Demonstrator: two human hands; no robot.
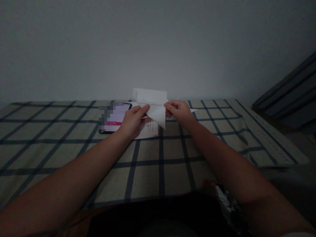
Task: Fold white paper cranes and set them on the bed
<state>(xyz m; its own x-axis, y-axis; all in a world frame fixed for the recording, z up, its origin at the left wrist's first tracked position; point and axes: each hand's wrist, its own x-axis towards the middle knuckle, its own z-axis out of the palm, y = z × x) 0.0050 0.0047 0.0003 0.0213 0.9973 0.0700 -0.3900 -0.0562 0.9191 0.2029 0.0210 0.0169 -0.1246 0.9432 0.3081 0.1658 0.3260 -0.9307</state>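
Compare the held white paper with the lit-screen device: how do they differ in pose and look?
The paper is held above the checked cloth; the device rests on that cloth. The paper looks mostly white; the device has a dark rim and a pink band. Both show pale surfaces.

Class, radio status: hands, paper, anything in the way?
Left hand, right hand pinching white paper. Paper raised, creased. Printed sheet below, lit screen beside left hand; neither seems blocking.

White paper [155, 96], creased across, pointed corner hanging down, held in fingers [145, 109]
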